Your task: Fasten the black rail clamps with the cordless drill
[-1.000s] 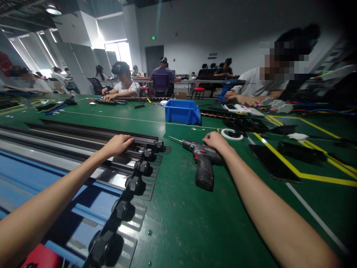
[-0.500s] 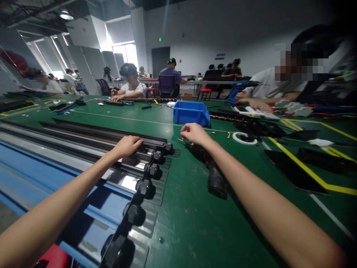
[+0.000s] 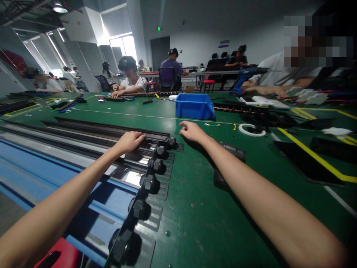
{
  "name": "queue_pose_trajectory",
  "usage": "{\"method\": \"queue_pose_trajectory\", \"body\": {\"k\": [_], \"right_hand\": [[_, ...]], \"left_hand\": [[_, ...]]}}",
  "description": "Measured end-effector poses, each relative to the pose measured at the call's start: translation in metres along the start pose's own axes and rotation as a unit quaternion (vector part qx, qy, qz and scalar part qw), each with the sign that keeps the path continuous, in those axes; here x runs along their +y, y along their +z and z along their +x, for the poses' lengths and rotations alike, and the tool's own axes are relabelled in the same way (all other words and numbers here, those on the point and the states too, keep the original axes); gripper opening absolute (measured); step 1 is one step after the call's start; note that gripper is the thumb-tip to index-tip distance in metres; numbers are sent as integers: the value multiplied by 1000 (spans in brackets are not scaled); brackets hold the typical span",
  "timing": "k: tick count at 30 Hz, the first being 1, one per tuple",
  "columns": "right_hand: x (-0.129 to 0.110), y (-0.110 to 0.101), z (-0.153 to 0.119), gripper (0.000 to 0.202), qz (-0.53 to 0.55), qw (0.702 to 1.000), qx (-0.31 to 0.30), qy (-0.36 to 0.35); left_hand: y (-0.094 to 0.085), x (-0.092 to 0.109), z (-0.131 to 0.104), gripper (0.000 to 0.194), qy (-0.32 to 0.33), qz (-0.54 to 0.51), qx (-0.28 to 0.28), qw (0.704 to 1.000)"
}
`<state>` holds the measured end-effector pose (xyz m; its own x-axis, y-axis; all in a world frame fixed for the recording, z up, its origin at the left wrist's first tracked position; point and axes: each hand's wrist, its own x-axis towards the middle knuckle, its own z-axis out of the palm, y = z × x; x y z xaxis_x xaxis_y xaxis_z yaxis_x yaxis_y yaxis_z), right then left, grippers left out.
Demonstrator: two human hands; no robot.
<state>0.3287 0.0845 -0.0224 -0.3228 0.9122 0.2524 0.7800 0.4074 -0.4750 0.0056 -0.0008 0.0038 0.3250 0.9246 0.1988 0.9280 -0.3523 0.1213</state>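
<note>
I rest my left hand point(image 3: 129, 141) palm down and reach my right hand point(image 3: 193, 132) forward, its fingers loosely parted.

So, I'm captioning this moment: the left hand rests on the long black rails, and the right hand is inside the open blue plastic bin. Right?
Not quite: the right hand isn't inside the open blue plastic bin. The head view shows it apart from the bin, on its near side. The left hand does rest on the long black rails.
</note>
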Motion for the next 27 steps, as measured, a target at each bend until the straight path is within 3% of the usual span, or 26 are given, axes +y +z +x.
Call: {"method": "queue_pose_trajectory", "body": {"k": [11, 27], "right_hand": [[-6, -1, -4, 26, -31, 999, -29, -27], [-10, 1, -7, 20, -69, 997, -20, 15]], "left_hand": [[-1, 1, -1, 50, 5, -5, -6, 1000], [1, -3, 0, 48, 4, -9, -6, 1000]]}}
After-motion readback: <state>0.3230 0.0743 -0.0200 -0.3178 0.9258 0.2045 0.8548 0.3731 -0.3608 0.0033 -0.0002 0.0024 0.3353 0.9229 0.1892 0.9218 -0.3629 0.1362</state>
